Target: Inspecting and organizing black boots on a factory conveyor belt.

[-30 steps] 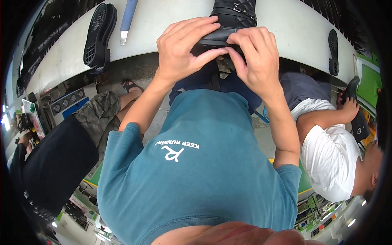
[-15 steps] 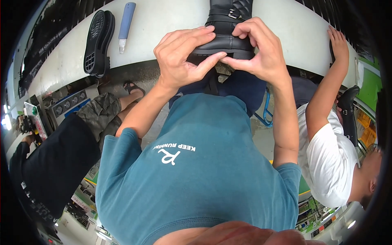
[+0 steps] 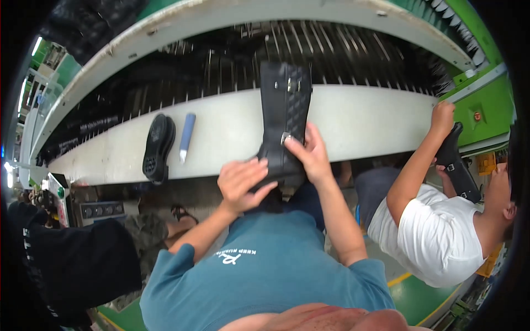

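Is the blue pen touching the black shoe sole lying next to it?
Apart. The head view shows a strip of white conveyor belt between the blue pen and the black shoe sole.

Bright, even indoor light, sharp centre, strong fisheye bending, black vignette at rim.

Standing upright mid-belt and blocking the centre: a tall black boot, clasped low by the left hand and right hand. Lying to the left on the white belt: a black sole and, just beside it, a blue tube, narrowing that side. Leaving open belt right of the boot, up to a co-worker's raised hand at the far right edge
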`<action>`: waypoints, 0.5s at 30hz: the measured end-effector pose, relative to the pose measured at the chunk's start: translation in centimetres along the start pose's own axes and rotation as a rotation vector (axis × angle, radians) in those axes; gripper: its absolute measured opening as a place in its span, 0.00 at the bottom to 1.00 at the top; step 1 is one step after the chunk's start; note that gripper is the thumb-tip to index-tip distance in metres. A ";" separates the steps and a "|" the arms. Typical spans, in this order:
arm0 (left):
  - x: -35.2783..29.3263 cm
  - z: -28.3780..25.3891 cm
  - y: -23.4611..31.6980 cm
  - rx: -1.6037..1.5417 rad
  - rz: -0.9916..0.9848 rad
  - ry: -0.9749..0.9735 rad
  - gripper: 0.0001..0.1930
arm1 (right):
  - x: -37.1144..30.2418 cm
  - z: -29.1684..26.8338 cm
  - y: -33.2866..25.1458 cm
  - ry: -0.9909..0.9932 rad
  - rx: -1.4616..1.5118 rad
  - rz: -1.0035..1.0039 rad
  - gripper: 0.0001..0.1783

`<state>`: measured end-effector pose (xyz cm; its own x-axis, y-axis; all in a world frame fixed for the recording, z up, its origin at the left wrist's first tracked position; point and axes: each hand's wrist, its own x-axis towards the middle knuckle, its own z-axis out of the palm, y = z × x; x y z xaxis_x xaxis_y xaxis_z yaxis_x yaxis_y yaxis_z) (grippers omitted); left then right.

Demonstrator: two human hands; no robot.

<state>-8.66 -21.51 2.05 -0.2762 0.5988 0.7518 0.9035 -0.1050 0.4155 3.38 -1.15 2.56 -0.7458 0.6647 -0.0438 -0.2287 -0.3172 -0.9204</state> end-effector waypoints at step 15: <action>2.9 -2.2 -3.2 -0.094 -0.273 0.262 0.30 | -0.1 1.9 -14.3 0.124 -0.033 -0.626 0.31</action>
<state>-13.09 -21.21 4.05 -0.5873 0.3933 0.7074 0.7546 -0.0499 0.6542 5.50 2.02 16.48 -0.3986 0.7914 0.4635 -0.5771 0.1764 -0.7974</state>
